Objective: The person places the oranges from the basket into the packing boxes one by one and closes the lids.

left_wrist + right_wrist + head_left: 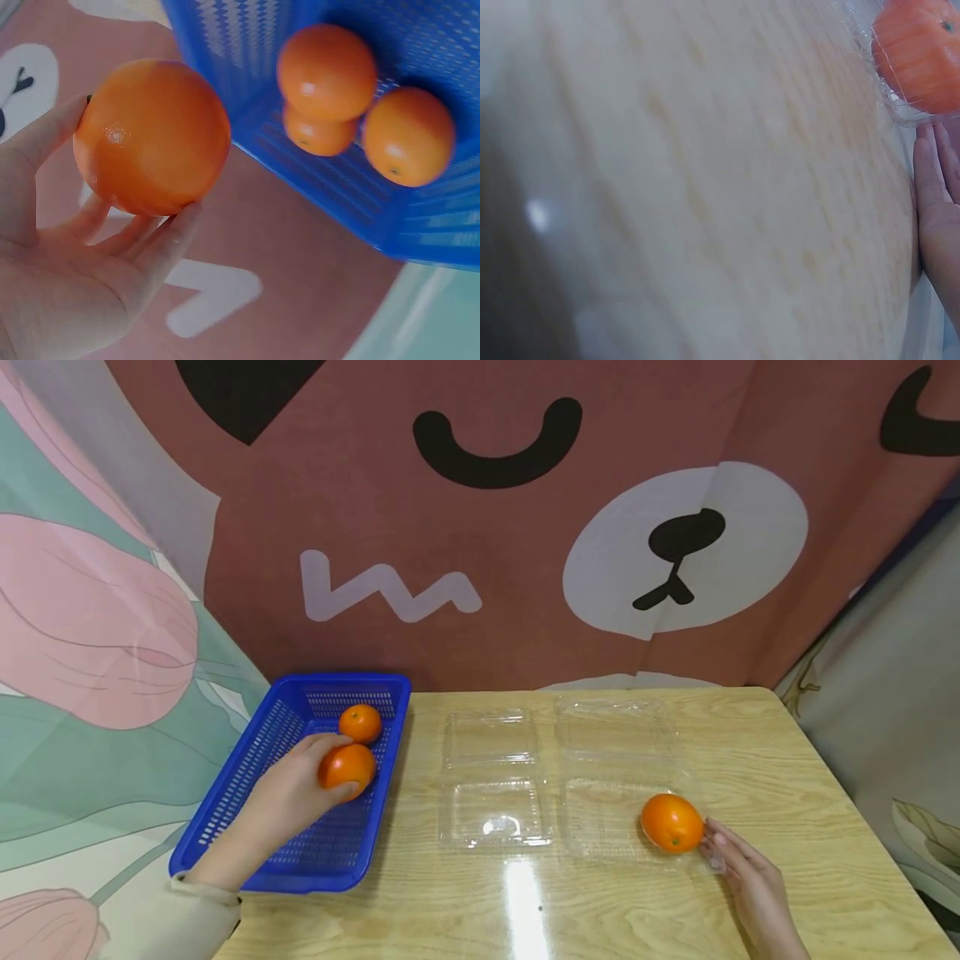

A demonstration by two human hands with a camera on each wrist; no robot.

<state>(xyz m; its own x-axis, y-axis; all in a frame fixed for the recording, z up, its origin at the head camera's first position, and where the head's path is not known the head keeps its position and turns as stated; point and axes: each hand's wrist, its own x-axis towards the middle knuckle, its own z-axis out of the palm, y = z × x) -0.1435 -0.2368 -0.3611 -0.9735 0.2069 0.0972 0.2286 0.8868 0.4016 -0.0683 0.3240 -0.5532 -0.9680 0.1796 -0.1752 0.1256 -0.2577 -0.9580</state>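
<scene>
My left hand [296, 785] grips an orange [348, 771] over the blue basket [375, 827], with thumb and fingers around its sides. Inside that basket another orange [360, 724] shows beyond it; the left wrist view shows several oranges [409, 136] there. On the right, an orange [672, 822] sits at the right end of the near clear plastic container [603, 818]. My right hand [753, 881] rests beside that container, its straight fingertips at the right edge. In the right wrist view the fingers [930, 169] lie right below the container's rim.
Two clear containers [491, 739] [495, 810] stand in the middle of the wooden table [465, 910], and a third container [615, 727] lies behind the one with the orange. A printed curtain [360, 510] hangs along the table's back edge.
</scene>
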